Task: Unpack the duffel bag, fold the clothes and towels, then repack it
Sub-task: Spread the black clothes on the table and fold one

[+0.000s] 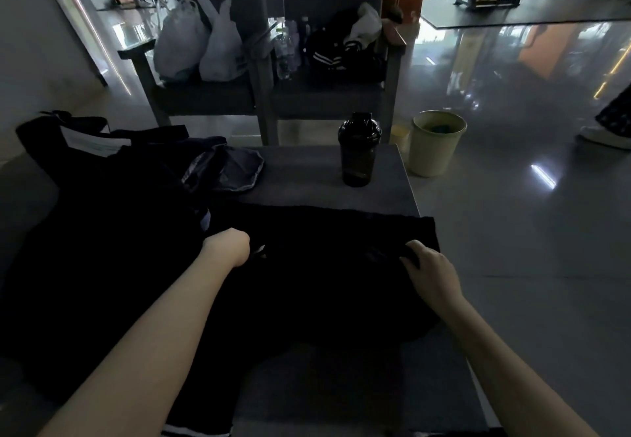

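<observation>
a black garment lies spread across the grey table, and its right edge reaches just past the table's side. the right hand has its fingers curled over a bunched fold near that edge, grasping it. the left hand sits knuckles-up on the left part of the cloth with its fingers tucked under and out of sight, so i cannot tell whether they pinch fabric or only press on it. the duffel bag slumps at the left, touching the garment.

the risks, as i judge them: everything here is black on dark (cloth, bag and shadow run together), so a seam or sleeve is easy to misread and the fold may come out crooked. if only the right hand truly holds, a pull across would drag the whole piece rather than fold it, and the overhanging edge could slide to the floor. a wide sweep forward could also knock over the shaker bottle, which stands upright near the garment's far edge.
</observation>
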Demonstrator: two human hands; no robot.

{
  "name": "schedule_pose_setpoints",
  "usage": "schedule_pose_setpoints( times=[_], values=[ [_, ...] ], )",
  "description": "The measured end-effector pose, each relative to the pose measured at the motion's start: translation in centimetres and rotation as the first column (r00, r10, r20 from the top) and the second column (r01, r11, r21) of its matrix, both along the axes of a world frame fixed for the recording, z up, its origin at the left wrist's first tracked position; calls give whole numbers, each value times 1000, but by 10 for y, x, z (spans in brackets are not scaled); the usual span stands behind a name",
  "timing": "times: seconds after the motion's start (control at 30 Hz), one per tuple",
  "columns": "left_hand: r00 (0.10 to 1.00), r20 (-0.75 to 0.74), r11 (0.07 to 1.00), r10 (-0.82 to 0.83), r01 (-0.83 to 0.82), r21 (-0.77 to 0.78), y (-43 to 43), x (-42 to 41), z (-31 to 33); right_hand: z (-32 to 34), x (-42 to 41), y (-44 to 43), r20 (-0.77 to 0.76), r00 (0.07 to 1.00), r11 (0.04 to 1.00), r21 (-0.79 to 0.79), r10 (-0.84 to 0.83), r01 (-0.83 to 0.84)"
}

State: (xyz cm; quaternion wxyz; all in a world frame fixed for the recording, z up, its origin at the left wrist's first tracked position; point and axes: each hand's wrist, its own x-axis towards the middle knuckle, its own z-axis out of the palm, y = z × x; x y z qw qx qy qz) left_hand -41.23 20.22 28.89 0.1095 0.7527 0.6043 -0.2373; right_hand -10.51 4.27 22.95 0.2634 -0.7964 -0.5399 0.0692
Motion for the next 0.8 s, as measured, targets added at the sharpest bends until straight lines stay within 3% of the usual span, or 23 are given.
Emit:
schedule_pose_setpoints(
  times=[0.13, 0.3, 0.47, 0.6, 0.8],
  values=[
    [992, 107, 998, 70, -71, 4, 13, -12, 3, 3, 0, 16, -28, 1000, 999, 38, 12, -11],
    [923, 354, 986, 149, -164, 14, 36, -24, 2, 12, 18, 30, -122, 987, 974, 192, -101, 123],
    [826, 538, 960, 167, -260, 102, 61, -28, 9, 16, 36, 49, -176, 969, 972, 130, -171, 195],
    [792, 598, 970, 119, -221, 99, 82, -32, 15, 14, 38, 59, -181, 952, 960, 90, -247, 266],
    [717, 696, 894, 46, -340, 292, 109, -24, 13, 12, 41, 67, -165, 939, 940, 108, -303, 322]
  ],
)
